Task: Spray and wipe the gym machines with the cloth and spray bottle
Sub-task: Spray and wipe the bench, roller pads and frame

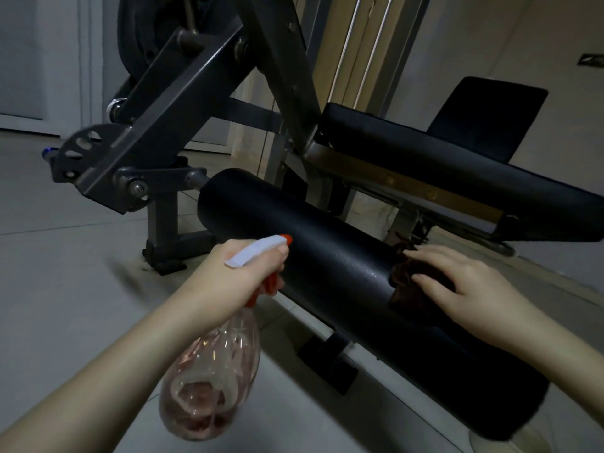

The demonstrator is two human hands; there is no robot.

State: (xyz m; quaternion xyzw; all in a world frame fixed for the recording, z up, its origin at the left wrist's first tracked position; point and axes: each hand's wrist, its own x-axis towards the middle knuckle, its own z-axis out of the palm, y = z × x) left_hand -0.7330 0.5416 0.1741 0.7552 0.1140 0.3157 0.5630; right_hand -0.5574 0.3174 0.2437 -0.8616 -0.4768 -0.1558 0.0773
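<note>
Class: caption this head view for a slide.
Left hand aims spray bottle at roller pad; right hand presses dark cloth on it.

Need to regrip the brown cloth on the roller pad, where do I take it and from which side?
Probably from above: the cloth lies bunched on top of the curved roller pad, under the right hand's flat fingers. Set the grip on the raised folds at the edge facing the spray bottle, beyond the fingertips; the flattened part under the palm offers little to pinch.

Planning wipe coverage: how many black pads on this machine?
3: roller pad in the foreground, seat pad behind it, back pad upper right. Others may be hidden.
</note>
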